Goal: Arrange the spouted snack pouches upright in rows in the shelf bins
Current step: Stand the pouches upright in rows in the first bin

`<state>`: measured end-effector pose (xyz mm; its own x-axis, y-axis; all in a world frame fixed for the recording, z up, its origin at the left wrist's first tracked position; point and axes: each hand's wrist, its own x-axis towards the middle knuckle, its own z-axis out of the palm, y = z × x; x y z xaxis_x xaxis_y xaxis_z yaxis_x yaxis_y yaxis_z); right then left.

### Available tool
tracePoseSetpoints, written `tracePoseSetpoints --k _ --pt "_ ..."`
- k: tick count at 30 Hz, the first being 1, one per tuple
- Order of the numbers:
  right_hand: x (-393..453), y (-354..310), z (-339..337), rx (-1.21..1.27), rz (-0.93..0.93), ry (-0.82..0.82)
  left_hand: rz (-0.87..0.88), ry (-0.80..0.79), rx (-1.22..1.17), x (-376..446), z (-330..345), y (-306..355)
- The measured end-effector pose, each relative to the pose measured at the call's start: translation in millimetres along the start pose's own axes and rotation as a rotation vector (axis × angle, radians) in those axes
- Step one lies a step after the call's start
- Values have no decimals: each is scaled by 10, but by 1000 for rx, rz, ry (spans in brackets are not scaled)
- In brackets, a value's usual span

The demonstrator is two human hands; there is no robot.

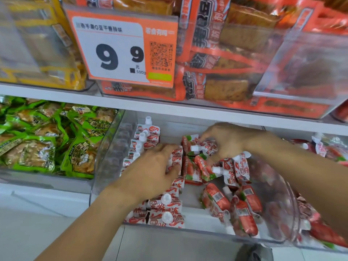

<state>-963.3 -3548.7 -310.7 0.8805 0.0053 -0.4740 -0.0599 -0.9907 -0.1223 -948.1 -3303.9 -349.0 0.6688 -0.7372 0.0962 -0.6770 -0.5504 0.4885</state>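
Observation:
A clear plastic shelf bin (105, 153) holds several red-and-white spouted snack pouches. Along its left side a row of pouches (145, 138) stands upright, white caps up, running from back to front. My left hand (150, 172) lies over the middle of that row, fingers curled round an upright pouch (176, 157). My right hand (226, 140) reaches into the back of the bin and pinches a pouch (205, 147) lying on its side with its cap pointing left. More pouches (235, 200) lie jumbled flat on the bin's right side.
A bin of green snack packs (47, 140) stands to the left. Another bin of pouches (327, 147) is at the right. The white shelf edge (169, 108) above carries orange packs and a price tag (122, 48) hanging down.

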Motion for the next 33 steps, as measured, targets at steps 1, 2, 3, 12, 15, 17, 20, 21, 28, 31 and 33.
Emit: tracePoseSetpoints --k 1,2,3,12,15,17,20,21,28,31,33 --pt "-26 -1 9 28 -7 10 -2 -3 -1 -3 4 2" --pt "-45 11 13 76 -25 18 -9 -8 -6 -6 8 6" --pt "-69 18 10 121 -47 30 -18 -8 -17 -7 10 10" --pt "-68 -107 87 422 -162 276 -15 -17 -17 -54 -65 47" --pt "145 -262 19 378 -124 314 3 -28 11 -68 -35 54" --pt "347 -353 42 359 -66 318 4 -21 19 -63 -38 71" --pt "594 -430 162 367 -98 343 -4 -6 25 -59 -34 72" --pt "620 -459 182 325 -109 368 -1 -1 19 -57 -29 66" --pt "774 -414 223 441 -78 187 12 18 -5 -92 -36 11" --pt "731 -388 150 449 -125 68 -8 39 -25 -89 -39 16" --pt "703 -406 120 456 -156 41 -7 40 -28 -75 -42 28"
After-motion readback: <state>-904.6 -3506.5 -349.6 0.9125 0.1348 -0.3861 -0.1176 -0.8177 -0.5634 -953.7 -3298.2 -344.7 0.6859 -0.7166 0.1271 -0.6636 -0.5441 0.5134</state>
